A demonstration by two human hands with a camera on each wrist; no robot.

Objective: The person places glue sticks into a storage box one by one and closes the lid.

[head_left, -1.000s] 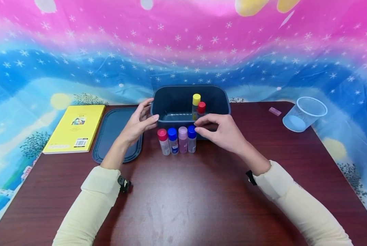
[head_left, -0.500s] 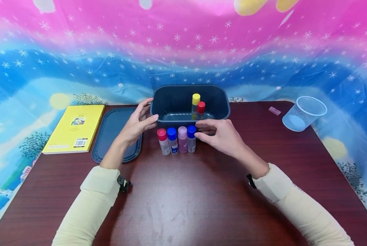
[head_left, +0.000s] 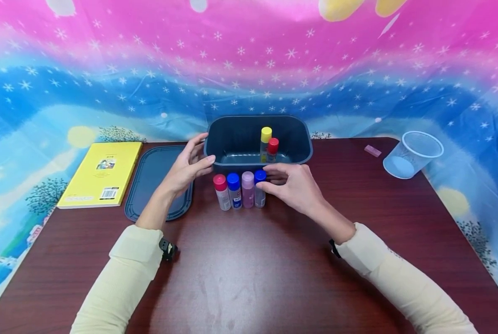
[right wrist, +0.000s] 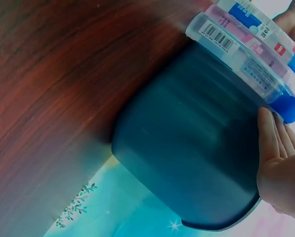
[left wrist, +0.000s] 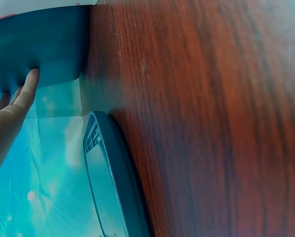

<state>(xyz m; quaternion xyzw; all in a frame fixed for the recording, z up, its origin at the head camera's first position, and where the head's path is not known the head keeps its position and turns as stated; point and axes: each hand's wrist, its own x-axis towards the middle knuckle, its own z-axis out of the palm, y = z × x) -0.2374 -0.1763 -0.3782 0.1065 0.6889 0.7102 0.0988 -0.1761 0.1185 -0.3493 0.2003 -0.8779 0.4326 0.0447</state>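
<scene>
My right hand [head_left: 296, 185] reaches from the right to the end of a row of upright glue bottles, its thumb in front of the cap and its fingers behind, pinching the blue-capped glue bottle [head_left: 259, 197]. Beside it stand a pink glue bottle [head_left: 248, 190], another with a blue cap [head_left: 234, 192] and one with a red cap [head_left: 221, 195]. Behind the row is a dark plastic bin [head_left: 232, 165]. My left hand [head_left: 184, 169] rests straight fingers [left wrist: 26, 94] against the bin's left side. Inside stand a yellow-capped bottle [head_left: 266, 139] and a red-capped one [head_left: 272, 146].
The bin's dark lid [head_left: 159, 162] lies left of it, partly under my left forearm. Farther left is a yellow book [head_left: 103, 176]. At the right a pale mesh cup [head_left: 411, 155] stands near a small pink block [head_left: 373, 150]. A patterned cloth hangs behind the table.
My right hand has come slightly down and left, its thumb moving from the right edge of the blue cap to its front. The left hand and the bottles stay where they were.
</scene>
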